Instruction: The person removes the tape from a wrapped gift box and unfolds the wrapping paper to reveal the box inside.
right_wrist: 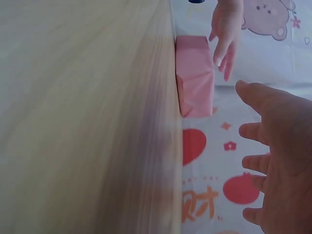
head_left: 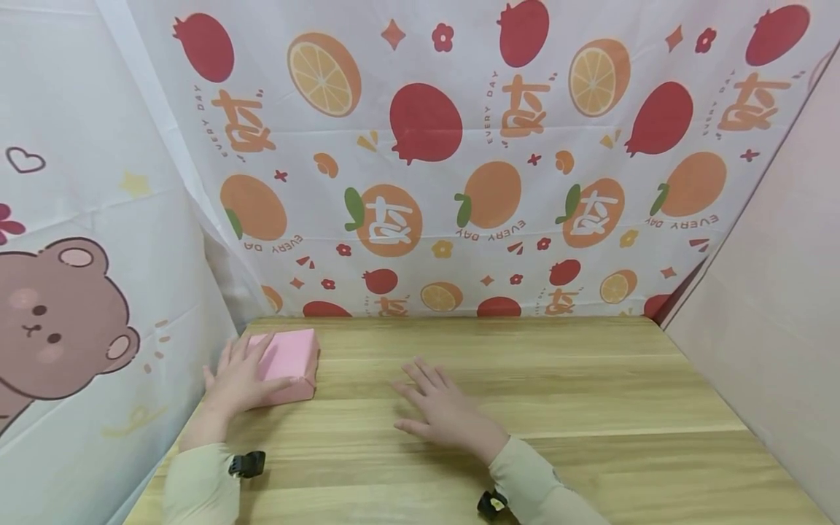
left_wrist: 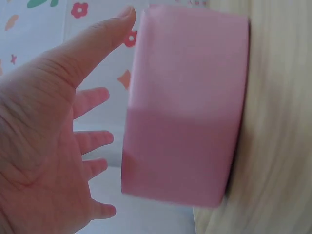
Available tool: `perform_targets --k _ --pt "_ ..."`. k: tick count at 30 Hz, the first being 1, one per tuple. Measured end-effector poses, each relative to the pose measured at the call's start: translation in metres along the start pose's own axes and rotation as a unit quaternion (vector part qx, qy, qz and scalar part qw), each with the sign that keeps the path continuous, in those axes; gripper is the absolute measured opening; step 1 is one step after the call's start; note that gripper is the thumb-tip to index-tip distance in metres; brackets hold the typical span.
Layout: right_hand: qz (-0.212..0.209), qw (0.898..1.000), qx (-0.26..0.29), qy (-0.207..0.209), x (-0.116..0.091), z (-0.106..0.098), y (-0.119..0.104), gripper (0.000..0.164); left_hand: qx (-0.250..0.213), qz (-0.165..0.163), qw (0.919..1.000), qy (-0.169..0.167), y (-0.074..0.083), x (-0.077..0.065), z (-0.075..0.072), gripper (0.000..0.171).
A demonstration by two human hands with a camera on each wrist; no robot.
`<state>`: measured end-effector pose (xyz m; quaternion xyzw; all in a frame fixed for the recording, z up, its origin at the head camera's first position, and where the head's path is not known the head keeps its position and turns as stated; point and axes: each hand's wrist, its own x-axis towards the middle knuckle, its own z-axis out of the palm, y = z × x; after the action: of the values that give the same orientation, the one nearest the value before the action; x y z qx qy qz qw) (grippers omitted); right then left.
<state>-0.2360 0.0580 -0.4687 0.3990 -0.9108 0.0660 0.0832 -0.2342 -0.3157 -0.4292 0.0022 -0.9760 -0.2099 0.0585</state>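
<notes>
A pink box (head_left: 289, 355), its paper-like covering folded at one end, sits on the wooden table at the back left. Over its left part reaches my left hand (head_left: 238, 383), fingers spread. In the left wrist view a gap shows between the fingers and the pink box (left_wrist: 187, 105). My right hand (head_left: 446, 412) hovers over the middle of the table, palm down, its fingers spread and holding nothing. From the right wrist, the pink box (right_wrist: 195, 75) appears beyond the fingertips, with the left hand (right_wrist: 227, 36) beside it.
The wooden table (head_left: 558, 386) runs back to a white curtain (head_left: 459, 240) printed with fruit. A bear-print curtain (head_left: 131, 277) borders the left side and a plain pale panel (head_left: 774, 277) the right. Small black devices (head_left: 247, 464) sit at both wrists.
</notes>
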Motion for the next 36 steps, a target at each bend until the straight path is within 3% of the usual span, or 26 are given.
perform_targets --k 11,17,24,31,36 --pt "-0.047 0.999 -0.016 -0.016 0.038 0.009 -0.031 0.067 0.008 -0.003 0.9999 -0.013 -0.020 -0.011 -0.006 0.108" --pt "-0.063 0.997 -0.019 -0.027 0.061 0.019 -0.045 0.069 0.009 -0.004 0.9998 -0.020 -0.022 -0.011 -0.005 0.114" --pt "-0.054 0.997 0.018 -0.055 0.084 0.026 -0.064 0.072 0.009 -0.011 0.9997 -0.020 -0.019 -0.016 0.000 0.119" --pt "-0.039 0.998 0.009 -0.055 0.109 0.039 -0.079 0.079 0.003 -0.005 0.9994 -0.033 -0.025 -0.017 0.001 0.110" --pt "-0.022 0.998 0.022 -0.062 0.118 0.035 -0.088 0.082 0.001 -0.007 0.9991 -0.041 -0.026 -0.017 0.000 0.107"
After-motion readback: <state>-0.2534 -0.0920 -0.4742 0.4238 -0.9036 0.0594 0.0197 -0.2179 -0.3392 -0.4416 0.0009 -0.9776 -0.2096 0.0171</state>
